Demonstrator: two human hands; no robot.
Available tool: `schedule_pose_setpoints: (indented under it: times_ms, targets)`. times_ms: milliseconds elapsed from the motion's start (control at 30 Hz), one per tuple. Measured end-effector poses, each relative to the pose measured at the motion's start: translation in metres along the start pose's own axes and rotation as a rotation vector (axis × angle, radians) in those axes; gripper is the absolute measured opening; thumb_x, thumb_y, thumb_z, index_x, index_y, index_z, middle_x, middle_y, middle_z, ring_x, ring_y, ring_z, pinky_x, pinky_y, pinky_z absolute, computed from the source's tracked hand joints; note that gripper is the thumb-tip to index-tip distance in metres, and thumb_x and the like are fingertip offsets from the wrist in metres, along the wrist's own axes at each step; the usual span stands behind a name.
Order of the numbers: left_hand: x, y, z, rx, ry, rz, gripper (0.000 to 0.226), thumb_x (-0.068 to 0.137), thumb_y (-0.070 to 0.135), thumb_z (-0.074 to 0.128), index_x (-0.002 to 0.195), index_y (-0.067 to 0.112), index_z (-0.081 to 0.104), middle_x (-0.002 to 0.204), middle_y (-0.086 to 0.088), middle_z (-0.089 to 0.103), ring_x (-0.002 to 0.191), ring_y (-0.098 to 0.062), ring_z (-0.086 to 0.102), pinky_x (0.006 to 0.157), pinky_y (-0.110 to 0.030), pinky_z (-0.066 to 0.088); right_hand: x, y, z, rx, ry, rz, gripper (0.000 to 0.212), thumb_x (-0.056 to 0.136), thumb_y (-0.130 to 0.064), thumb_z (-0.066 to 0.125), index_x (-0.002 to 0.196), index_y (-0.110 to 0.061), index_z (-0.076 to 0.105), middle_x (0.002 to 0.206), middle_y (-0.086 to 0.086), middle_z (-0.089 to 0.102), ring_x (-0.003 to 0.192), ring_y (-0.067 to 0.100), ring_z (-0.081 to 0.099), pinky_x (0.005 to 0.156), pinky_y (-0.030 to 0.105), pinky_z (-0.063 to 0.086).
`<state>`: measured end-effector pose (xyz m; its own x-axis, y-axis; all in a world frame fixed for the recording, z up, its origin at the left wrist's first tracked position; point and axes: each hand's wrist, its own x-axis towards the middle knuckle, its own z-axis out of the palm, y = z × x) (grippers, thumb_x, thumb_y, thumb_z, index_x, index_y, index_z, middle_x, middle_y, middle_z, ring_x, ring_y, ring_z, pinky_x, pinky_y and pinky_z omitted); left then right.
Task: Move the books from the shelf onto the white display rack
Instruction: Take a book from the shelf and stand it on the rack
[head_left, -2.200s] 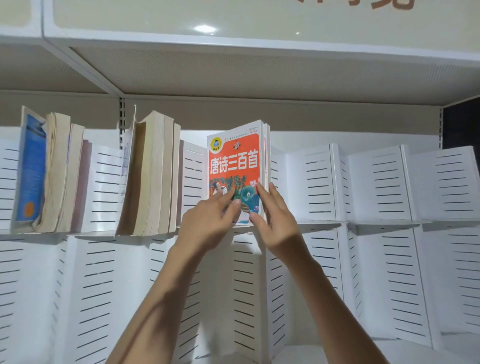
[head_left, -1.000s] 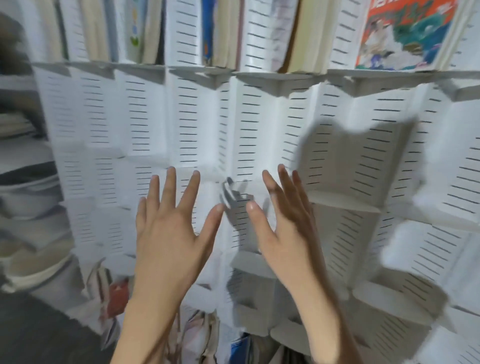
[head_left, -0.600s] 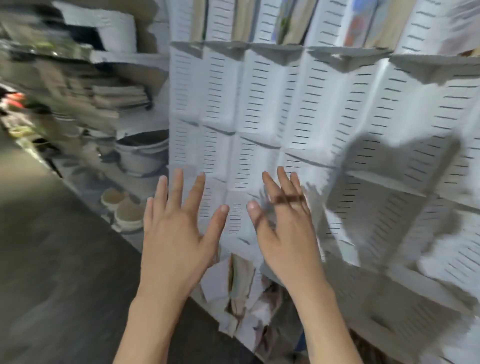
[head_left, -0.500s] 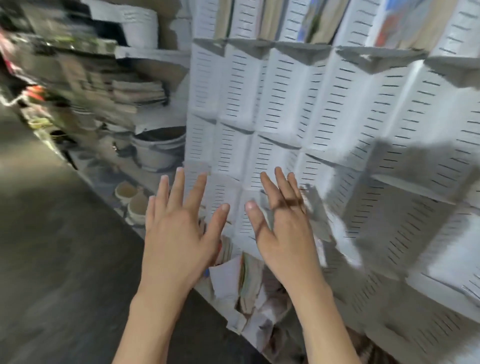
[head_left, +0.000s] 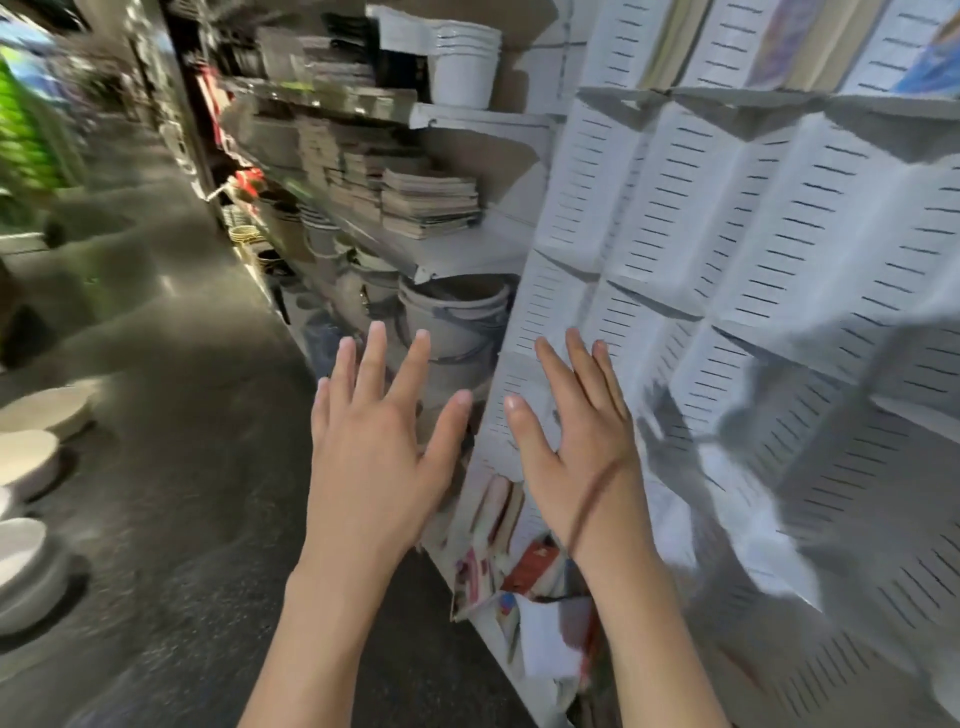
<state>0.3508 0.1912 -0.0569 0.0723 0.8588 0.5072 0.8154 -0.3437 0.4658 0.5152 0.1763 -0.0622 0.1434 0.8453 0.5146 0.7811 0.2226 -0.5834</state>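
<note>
The white display rack (head_left: 753, 249) with slotted panels fills the right half of the view. Books stand in its top row (head_left: 779, 41), cut off by the frame edge. Stacks of books (head_left: 426, 202) lie flat on a grey shelf (head_left: 467, 254) to the left of the rack. More books (head_left: 519, 561) lean in the rack's lowest pockets near the floor. My left hand (head_left: 379, 441) and my right hand (head_left: 576, 436) are held out side by side, palms down, fingers spread, holding nothing. The right hand is in front of the rack's left edge.
White buckets (head_left: 462, 57) stand on the upper shelf, and grey tubs (head_left: 452, 317) sit under the book shelf. Pale bowls (head_left: 31, 452) lie on the dark floor (head_left: 171, 415) at the left. The view is blurred by motion.
The view has swung left and down, away from the orange book that both hands put on the rack. Both hands are now empty and spread; the shelf with stacked books has come into view.
</note>
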Motion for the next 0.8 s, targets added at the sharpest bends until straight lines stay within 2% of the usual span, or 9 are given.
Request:
schedule_pose_setpoints:
  times_ms: [67, 333, 533, 700, 800]
  targets:
    - [0.030, -0.016, 0.006, 0.036, 0.022, -0.026, 0.075, 0.092, 0.070, 0.017, 0.157, 0.034, 0.024, 0.167, -0.003, 0.011, 0.154, -0.022, 0.001, 0.123, -0.047, 0.009, 0.035, 0.003, 0.023, 0.011, -0.018, -0.024, 0.077, 0.086, -0.070, 0.020, 0.154, -0.034, 0.024, 0.164, -0.012, 0.009, 0.145, -0.004, -0.012, 0.121, 0.028, -0.001]
    - [0.142, -0.080, 0.018, 0.110, 0.080, -0.119, 0.074, 0.092, 0.071, 0.015, 0.156, 0.035, 0.024, 0.166, -0.001, 0.012, 0.154, -0.020, 0.001, 0.123, -0.047, 0.011, 0.162, -0.003, 0.106, 0.095, -0.071, -0.118, 0.072, 0.090, -0.068, 0.025, 0.154, -0.034, 0.028, 0.164, -0.012, 0.015, 0.150, 0.003, -0.001, 0.118, 0.023, 0.002]
    - [0.207, -0.150, 0.029, 0.111, 0.103, -0.204, 0.074, 0.092, 0.071, 0.015, 0.157, 0.037, 0.023, 0.167, 0.002, 0.010, 0.154, -0.018, -0.001, 0.122, -0.045, 0.009, 0.233, -0.017, 0.186, 0.107, -0.146, -0.171, 0.073, 0.089, -0.068, 0.024, 0.153, -0.033, 0.029, 0.163, -0.013, 0.017, 0.150, 0.003, 0.002, 0.120, 0.027, 0.008]
    - [0.271, -0.226, 0.045, 0.096, 0.116, -0.208, 0.074, 0.092, 0.071, 0.013, 0.157, 0.036, 0.023, 0.166, 0.000, 0.011, 0.153, -0.019, 0.000, 0.122, -0.045, 0.009, 0.298, -0.025, 0.266, 0.148, -0.176, -0.155, 0.076, 0.087, -0.069, 0.024, 0.153, -0.033, 0.028, 0.163, -0.013, 0.017, 0.151, 0.003, 0.000, 0.124, 0.036, 0.011]
    - [0.319, -0.279, 0.049, 0.087, 0.122, -0.190, 0.075, 0.092, 0.071, 0.013, 0.155, 0.035, 0.027, 0.166, -0.002, 0.015, 0.154, -0.022, 0.003, 0.122, -0.047, 0.011, 0.340, -0.037, 0.320, 0.142, -0.146, -0.150, 0.076, 0.088, -0.068, 0.027, 0.153, -0.028, 0.031, 0.163, -0.008, 0.021, 0.151, 0.006, 0.004, 0.123, 0.032, 0.009]
